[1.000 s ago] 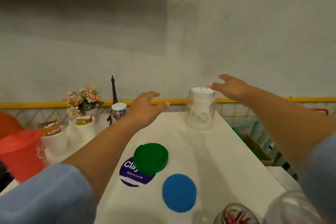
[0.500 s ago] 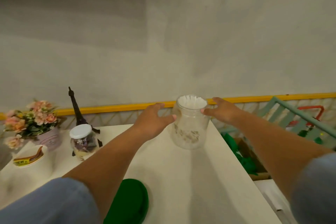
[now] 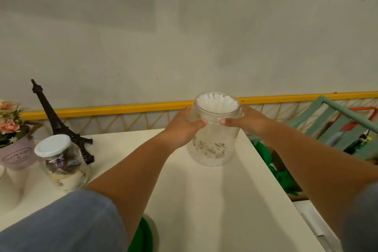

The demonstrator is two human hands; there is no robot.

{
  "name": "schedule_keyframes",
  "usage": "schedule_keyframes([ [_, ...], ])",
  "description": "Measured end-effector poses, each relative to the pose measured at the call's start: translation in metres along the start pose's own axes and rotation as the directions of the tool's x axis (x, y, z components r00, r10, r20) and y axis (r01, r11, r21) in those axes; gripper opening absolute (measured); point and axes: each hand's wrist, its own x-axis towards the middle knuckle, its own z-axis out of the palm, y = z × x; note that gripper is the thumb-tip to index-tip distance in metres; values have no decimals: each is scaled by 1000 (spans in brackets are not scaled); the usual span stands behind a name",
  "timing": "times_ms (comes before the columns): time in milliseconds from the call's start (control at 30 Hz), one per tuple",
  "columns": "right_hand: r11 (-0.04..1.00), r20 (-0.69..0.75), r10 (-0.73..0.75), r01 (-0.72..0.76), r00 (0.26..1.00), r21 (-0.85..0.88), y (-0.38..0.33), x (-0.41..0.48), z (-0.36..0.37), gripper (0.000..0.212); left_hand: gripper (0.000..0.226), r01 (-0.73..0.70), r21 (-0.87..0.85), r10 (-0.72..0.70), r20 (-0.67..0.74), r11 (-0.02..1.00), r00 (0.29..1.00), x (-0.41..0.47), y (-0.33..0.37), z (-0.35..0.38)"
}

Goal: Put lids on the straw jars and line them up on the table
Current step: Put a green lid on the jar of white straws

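Observation:
A clear plastic jar (image 3: 212, 145) packed with white straws stands open-topped at the far right of the white table (image 3: 204, 200). My left hand (image 3: 182, 127) grips its left side just under the rim. Opposite it, my right hand (image 3: 245, 120) clasps the right side, thumbs nearly meeting at the front. The jar tilts slightly toward me. A green lid (image 3: 143, 235) shows partly at the bottom edge, behind my left forearm.
A small glass jar with a white lid (image 3: 61, 161) stands at the left, beside a black tower figurine (image 3: 59, 122) and a pink flower pot (image 3: 15, 153). The table's right edge drops to green items (image 3: 282, 178) and a teal rack (image 3: 337, 127).
Both hands have closed around the straw jar, which they were only reaching for a second ago. The view has moved forward, so the blue lid has left the frame.

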Motion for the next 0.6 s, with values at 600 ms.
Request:
schedule_keyframes([
  [600,963,-92,-135,152,987,221,-29,-41,4,55,68,-144,-137,128,-118,980,985,-24,20,-15],
])
